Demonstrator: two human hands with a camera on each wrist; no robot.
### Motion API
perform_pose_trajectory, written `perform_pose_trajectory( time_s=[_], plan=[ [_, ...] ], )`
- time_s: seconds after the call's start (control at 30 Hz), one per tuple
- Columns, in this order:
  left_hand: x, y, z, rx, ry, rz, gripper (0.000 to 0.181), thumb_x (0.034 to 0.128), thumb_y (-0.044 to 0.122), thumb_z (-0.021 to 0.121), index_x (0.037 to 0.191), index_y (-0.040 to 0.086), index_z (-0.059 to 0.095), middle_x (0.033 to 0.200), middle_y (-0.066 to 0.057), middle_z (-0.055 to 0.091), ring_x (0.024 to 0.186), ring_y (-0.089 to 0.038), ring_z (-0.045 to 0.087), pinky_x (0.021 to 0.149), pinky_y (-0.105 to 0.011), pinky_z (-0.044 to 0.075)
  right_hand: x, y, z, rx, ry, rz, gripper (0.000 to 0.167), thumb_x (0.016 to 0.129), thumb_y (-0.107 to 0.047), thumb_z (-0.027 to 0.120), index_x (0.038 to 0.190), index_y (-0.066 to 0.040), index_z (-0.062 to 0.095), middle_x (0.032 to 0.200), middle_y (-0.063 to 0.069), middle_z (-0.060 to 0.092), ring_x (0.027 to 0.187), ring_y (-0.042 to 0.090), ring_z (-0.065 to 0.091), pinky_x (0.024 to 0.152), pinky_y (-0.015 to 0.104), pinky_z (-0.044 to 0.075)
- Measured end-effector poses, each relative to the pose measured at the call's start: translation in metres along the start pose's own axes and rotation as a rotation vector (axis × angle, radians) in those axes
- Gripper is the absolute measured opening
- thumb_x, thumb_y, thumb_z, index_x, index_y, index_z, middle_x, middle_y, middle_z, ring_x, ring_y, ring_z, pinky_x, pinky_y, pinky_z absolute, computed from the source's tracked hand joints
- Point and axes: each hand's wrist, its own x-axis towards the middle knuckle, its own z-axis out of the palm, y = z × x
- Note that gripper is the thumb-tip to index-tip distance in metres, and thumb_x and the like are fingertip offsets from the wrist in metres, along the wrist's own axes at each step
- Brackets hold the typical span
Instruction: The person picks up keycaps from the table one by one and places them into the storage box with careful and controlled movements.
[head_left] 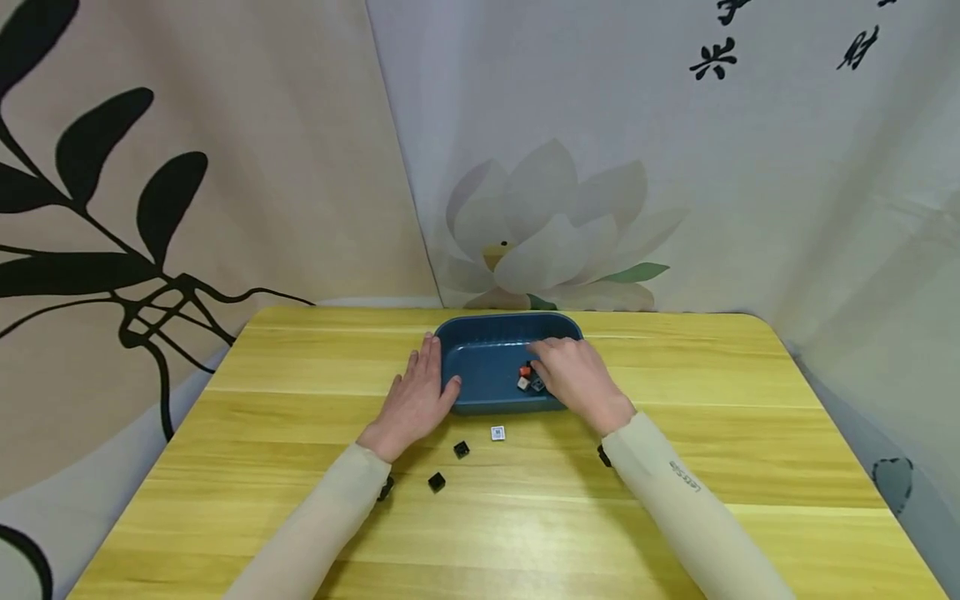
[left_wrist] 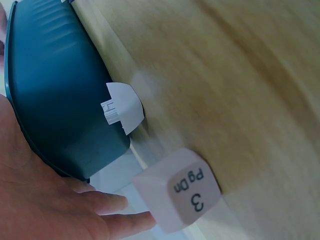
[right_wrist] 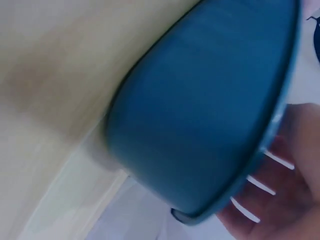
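Note:
A dark blue tray (head_left: 480,408) stands on the wooden table. Along its left side rests my left hand (head_left: 417,396), fingers extended and thumb by the rim. Over the right end reaches my right hand (head_left: 576,375), its bent fingers inside; the tray wall hides the fingertips in the right wrist view. Beside them lie a red keycap (head_left: 524,371), a white keycap (head_left: 522,383) and a dark keycap (head_left: 537,384). In the left wrist view, a pale keycap marked 3 PgDn (left_wrist: 182,190) looms close, and a white keycap with a stem (left_wrist: 125,107) sits by the tray.
In front of the tray, a white square piece (head_left: 498,433) and two black pieces, one nearer the tray (head_left: 461,449) and one farther (head_left: 437,482), lie on the table (head_left: 525,533). Behind the table hangs a printed curtain (head_left: 300,167).

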Motion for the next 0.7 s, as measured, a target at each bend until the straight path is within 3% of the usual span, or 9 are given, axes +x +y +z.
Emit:
perform_pose_trajectory(
  time_s=[0.2, 0.4, 0.7],
  plan=[
    [0.0, -0.002, -0.002, 0.002, -0.001, 0.001, 0.082, 0.1094, 0.047, 0.04, 0.165, 0.002, 0.0, 0.173, -0.014, -0.006, 0.155, -0.046, 0.011, 0.114, -0.074, 0.023, -0.023, -0.013, -0.01, -0.04, 0.086, -0.048, 0.031, 0.098, -0.026, 0.074, 0.121, -0.006, 0.076, 0.119, 0.01, 0.075, 0.103, 0.029, 0.073, 0.088, 0.047, 0.058],
    [0.0, 0.0, -0.003, 0.006, 0.015, 0.002, 0.082, 0.1093, 0.047, 0.04, 0.165, 0.002, 0.001, 0.174, -0.015, -0.002, 0.155, -0.046, 0.012, 0.114, -0.074, 0.023, -0.047, -0.024, -0.019, -0.037, 0.095, -0.092, 0.038, 0.102, -0.034, 0.068, 0.128, -0.008, 0.074, 0.129, 0.011, 0.071, 0.113, 0.031, 0.069, 0.093, 0.049, 0.055],
    [-0.001, 0.002, -0.001, -0.003, 0.005, 0.001, 0.082, 0.1092, 0.046, 0.041, 0.165, 0.002, -0.001, 0.173, -0.013, -0.006, 0.156, -0.045, 0.011, 0.115, -0.073, 0.022, -0.071, -0.039, -0.021, 0.016, 0.081, -0.207, 0.037, 0.099, -0.033, 0.072, 0.129, -0.01, 0.073, 0.136, 0.009, 0.068, 0.119, 0.028, 0.067, 0.095, 0.047, 0.055]
  ],
)
